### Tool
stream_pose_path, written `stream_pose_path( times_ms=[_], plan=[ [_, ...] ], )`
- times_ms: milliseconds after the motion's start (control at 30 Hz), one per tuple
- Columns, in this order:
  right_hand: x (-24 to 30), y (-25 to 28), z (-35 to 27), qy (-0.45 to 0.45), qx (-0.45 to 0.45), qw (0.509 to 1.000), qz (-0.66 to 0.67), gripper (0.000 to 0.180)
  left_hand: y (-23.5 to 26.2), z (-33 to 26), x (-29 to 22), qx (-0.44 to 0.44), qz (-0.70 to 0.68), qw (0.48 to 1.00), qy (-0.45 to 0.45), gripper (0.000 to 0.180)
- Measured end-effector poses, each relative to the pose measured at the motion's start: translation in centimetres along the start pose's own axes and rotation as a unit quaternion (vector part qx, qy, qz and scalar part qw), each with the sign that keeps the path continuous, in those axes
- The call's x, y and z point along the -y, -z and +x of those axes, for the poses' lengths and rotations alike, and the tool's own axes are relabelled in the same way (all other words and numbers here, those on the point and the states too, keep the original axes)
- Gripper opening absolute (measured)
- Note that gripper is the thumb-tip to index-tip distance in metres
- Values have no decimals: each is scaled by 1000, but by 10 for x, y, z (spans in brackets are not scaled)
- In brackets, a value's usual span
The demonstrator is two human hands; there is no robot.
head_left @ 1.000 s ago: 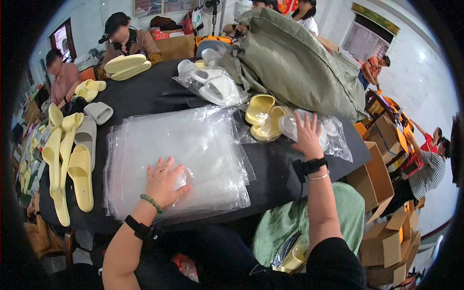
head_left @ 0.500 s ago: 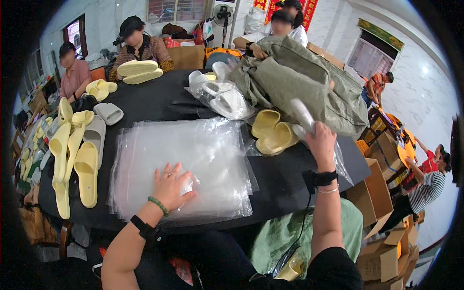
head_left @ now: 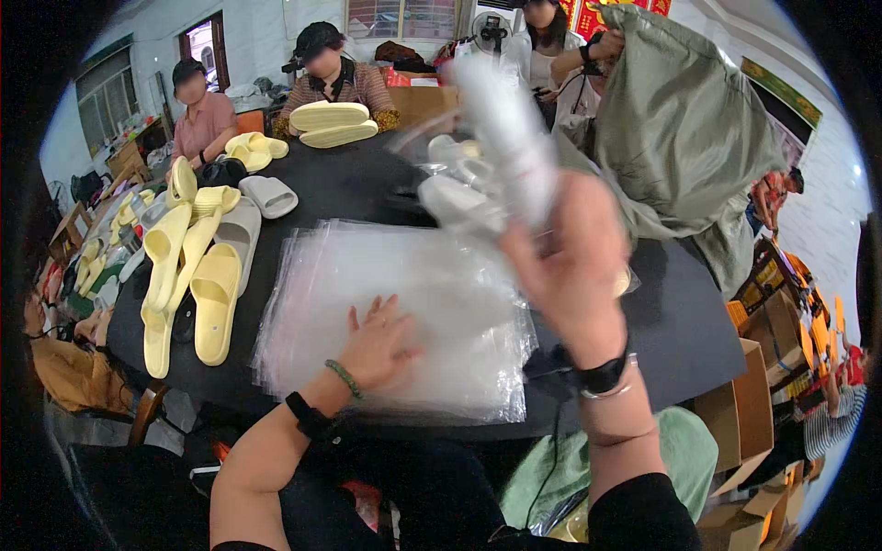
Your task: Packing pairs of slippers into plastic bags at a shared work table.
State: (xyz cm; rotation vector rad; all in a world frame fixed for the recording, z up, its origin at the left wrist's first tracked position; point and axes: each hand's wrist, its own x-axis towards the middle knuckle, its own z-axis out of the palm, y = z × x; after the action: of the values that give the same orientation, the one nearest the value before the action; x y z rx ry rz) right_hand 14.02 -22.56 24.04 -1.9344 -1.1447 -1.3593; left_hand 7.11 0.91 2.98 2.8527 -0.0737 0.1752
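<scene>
Raised bundle: A blurred white oblong bundle (head_left: 505,138), apparently a slipper in clear plastic, is leaning leftward above the black cloth-like tabletop (head_left: 675,317), its height probably keeping it off the things below.
Bag stack: A loose stack of clear, flat plastic bags (head_left: 432,275) is lying at the near middle, presumably for easy reach by both hands.
Left-side footwear: Pale yellow moulded slides (head_left: 216,303) and a grey moulded slide (head_left: 243,234) are overlapping at the left, perhaps leaving the middle to the bags.
Far-right sack: A co-worker's hand (head_left: 604,46) is apparently holding a grey-green pliable sack (head_left: 684,138) near its upper left corner, its slack folds drooping.
Left hand: The left hand (head_left: 378,347) is lying palm-down over the bags, fingers loosely parted and gripping nothing visible, seemingly steadying the stack; blur is hiding whether every fingertip is touching.
Right hand: The right hand (head_left: 574,262) is gripping the bundle's near end, thumb side facing left; blur is obscuring each finger's exact contact.
</scene>
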Motion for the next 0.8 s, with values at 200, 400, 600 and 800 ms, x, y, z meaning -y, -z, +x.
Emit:
stream_pose_path(
  times_ms=[200, 400, 600, 800],
  plan=[
    [37, -55, -37, 34, 211, 927, 309, 34, 64, -7, 87, -312, -402, 854, 107, 32],
    [-35, -72, -59, -199, 252, 928, 191, 29, 87, -25, 122, -223, -509, 777, 296, 32],
    [-93, -93, -117, -272, 302, 908, 103, 31, 66, -23, 94, -115, -221, 953, 170, 35],
    [-128, -96, -172, -260, 259, 923, 112, 45, 80, -11, 57, -58, -145, 980, 124, 30]
  ],
)
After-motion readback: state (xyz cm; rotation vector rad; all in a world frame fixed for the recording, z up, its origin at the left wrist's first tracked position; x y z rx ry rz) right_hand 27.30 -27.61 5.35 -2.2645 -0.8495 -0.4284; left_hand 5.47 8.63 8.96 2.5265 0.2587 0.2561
